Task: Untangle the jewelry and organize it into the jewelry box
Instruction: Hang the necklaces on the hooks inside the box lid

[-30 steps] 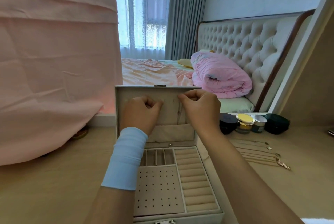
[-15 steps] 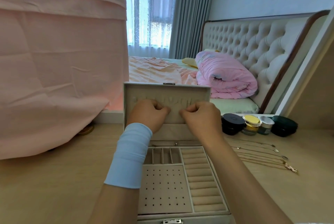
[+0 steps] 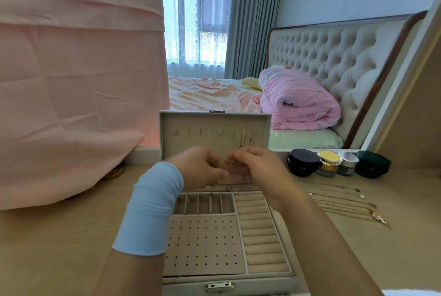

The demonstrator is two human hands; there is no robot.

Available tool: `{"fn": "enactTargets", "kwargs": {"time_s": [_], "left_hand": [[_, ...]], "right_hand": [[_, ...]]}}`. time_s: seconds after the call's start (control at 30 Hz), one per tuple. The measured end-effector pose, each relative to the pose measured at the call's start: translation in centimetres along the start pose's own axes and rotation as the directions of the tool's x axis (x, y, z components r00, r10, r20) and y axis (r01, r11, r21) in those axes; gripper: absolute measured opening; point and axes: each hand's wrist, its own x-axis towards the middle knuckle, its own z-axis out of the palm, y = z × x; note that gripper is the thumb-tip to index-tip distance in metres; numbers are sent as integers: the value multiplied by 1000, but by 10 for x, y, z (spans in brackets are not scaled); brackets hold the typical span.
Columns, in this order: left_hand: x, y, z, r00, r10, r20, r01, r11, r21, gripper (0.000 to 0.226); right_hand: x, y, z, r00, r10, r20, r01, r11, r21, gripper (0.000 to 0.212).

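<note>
Both hands were raised in front of the upright lid of the open jewelry box (image 3: 191,144), fingertips close together. Right hand (image 3: 260,166) pinched a thin necklace chain (image 3: 241,139) that hung from a hook on the right of the lid's lining. Left hand (image 3: 202,169), blue sleeve (image 3: 152,209) on its wrist, had its fingers curled at the same spot; could not tell whether it held the chain. More necklaces (image 3: 346,202) lay in a row on the tabletop right of the box, near the cosmetic jars (image 3: 303,163).
</note>
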Motion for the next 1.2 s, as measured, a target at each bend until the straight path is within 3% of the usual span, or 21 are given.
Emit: {"fn": "enactTargets", "kwargs": {"time_s": [0.13, 0.33, 0.53, 0.6, 0.67, 0.73, 0.8, 1.0, 1.1, 1.2], "left_hand": [[0, 4, 2, 989, 43, -140, -61, 991, -122, 23], [8, 20, 22, 991, 80, -106, -112, 930, -349, 12], [6, 20, 22, 997, 0, -76, -28, 925, -379, 10], [6, 19, 20, 990, -35, -138, -21, 921, -389, 11], [6, 18, 17, 983, -33, -183, -47, 909, -415, 10], [6, 18, 16, 978, 0, -208, -82, 919, -387, 6], [8, 17, 17, 973, 30, -229, -108, 936, -335, 6], [11, 6, 11, 954, 54, -296, -90, 990, -112, 7], [9, 5, 10, 965, 37, -259, -25, 998, 51, 30], [9, 8, 11, 979, 7, -204, 31, 983, 183, 38]], "right_hand": [[-4, -11, -13, 993, -118, -18, 114, 983, -147, 17], [-4, -13, -23, 967, -253, -2, 245, 939, -239, 15], [-2, -8, -24, 972, -234, 2, 228, 946, -233, 17], [1, -6, -26, 985, -170, -17, 157, 942, -295, 25], [-1, -4, -25, 994, -55, 94, 86, 929, -360, 28], [-4, 1, -20, 977, 40, 211, 51, 912, -407, 20], [-5, 6, -13, 969, 42, 244, 64, 911, -407, 14], [6, 13, -12, 993, -77, 89, 107, 909, -403, 18], [5, 5, -16, 983, -178, 49, 182, 889, -419, 15], [5, -5, -17, 964, -266, 8, 244, 869, -430, 14]]}}
